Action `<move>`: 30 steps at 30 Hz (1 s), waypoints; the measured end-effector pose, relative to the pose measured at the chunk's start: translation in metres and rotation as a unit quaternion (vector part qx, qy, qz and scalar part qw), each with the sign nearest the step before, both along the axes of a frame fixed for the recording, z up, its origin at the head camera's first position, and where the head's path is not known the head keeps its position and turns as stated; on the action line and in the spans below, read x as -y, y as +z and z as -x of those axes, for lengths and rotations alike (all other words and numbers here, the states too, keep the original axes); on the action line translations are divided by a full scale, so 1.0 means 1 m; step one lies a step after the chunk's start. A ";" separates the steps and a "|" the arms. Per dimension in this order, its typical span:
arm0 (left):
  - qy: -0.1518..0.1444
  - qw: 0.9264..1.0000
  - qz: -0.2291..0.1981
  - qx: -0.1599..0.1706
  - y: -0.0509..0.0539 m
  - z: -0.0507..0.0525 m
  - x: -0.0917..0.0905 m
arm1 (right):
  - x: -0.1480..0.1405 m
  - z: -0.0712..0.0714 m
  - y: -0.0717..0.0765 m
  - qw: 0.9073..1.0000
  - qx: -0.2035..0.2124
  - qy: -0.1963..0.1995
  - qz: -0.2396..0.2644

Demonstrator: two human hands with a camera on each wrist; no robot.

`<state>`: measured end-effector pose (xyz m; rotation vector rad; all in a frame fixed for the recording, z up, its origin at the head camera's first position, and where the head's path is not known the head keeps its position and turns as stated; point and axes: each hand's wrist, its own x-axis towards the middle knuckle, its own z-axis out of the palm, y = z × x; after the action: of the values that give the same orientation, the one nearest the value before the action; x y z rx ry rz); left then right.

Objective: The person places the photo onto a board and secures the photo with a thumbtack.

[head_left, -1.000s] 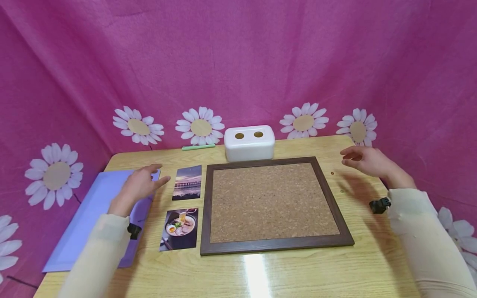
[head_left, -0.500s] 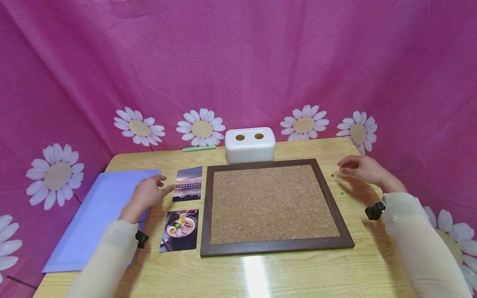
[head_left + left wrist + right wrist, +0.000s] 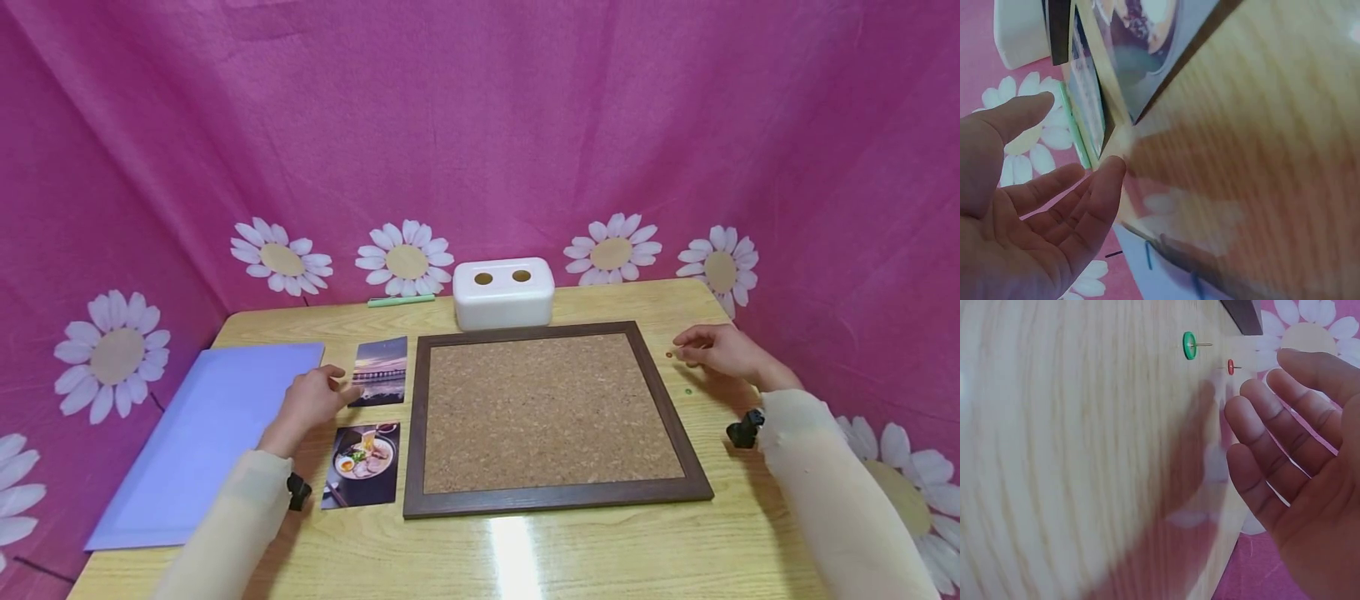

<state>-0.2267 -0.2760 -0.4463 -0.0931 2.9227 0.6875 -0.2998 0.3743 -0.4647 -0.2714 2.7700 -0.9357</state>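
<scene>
My left hand (image 3: 311,402) hovers with loosely bent fingers by the lower left corner of a photo of a pier at dusk (image 3: 381,367). Its thumb overlaps that corner; whether it touches cannot be told. Below lies a photo of a ramen bowl (image 3: 363,467). In the left wrist view, nothing sits between the fingers of the left hand (image 3: 1054,206). My right hand (image 3: 723,354) reaches toward a red thumbtack (image 3: 1230,367), fingers relaxed and holding nothing. Nearer to me lies a green thumbtack (image 3: 1189,345). Both tacks rest tipped over, their pins showing.
A cork board (image 3: 547,408) with a dark wooden frame lies mid-table. Behind it stands a white box (image 3: 504,304) with two round holes, beside a green pen (image 3: 401,300). A purple folder (image 3: 202,442) covers the left side. A pink flowered curtain (image 3: 480,125) surrounds the table.
My left hand has moved right and nearer to me, from above the folder to the pier photo. My right hand has come down and left, close to the red thumbtack.
</scene>
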 end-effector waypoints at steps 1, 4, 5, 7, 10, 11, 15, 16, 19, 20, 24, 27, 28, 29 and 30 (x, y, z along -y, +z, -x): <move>0.005 1.000 -0.001 0.002 -0.001 0.000 0.000 | 0.000 0.000 0.000 1.000 0.005 -0.003 0.002; 0.018 1.000 -0.004 0.005 -0.002 0.000 -0.001 | 0.000 0.000 -0.001 1.000 0.016 -0.004 0.017; 0.021 1.000 -0.005 0.005 -0.003 0.000 -0.001 | -0.001 0.000 -0.001 1.000 0.020 -0.004 0.023; 0.029 1.000 -0.009 0.005 -0.004 0.000 -0.002 | -0.001 0.000 -0.001 0.999 0.026 -0.002 0.034; 0.036 0.999 -0.014 0.007 -0.005 0.000 -0.003 | -0.002 0.000 -0.003 0.999 0.033 0.000 0.043; 0.037 0.999 -0.014 0.006 -0.006 0.000 -0.003 | -0.002 0.000 -0.003 0.998 0.034 0.000 0.043; 0.036 0.999 -0.009 0.000 -0.007 0.000 -0.005 | -0.004 0.001 -0.008 0.999 0.038 -0.006 0.038; 0.034 0.999 -0.007 -0.004 -0.007 0.001 -0.006 | -0.004 0.002 -0.009 0.999 0.039 -0.007 0.037; 0.032 0.999 -0.003 -0.013 -0.008 0.001 -0.008 | -0.003 0.003 -0.012 0.999 0.040 -0.010 0.033; 0.030 0.999 -0.003 -0.015 -0.009 0.000 -0.009 | -0.003 0.004 -0.012 0.999 0.039 -0.010 0.033; 0.035 0.999 -0.001 -0.019 -0.011 0.000 -0.011 | -0.001 0.005 -0.014 0.999 0.032 -0.010 0.032; 0.037 0.999 -0.001 -0.025 -0.013 0.001 -0.011 | 0.000 0.006 -0.015 0.999 0.031 -0.017 0.030; 0.037 0.999 -0.001 -0.026 -0.013 0.001 -0.010 | 0.000 0.007 -0.016 0.999 0.032 -0.019 0.031; 0.037 0.999 -0.004 -0.025 -0.014 0.001 -0.009 | 0.001 0.007 -0.016 0.999 0.036 -0.022 0.034; 0.036 0.999 -0.007 -0.026 -0.014 0.002 -0.009 | 0.001 0.007 -0.016 0.998 0.037 -0.024 0.035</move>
<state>-0.2283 -0.2674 -0.4603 -0.1835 2.9759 0.7322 -0.3064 0.3731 -0.4808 -0.1767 2.6911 -1.0350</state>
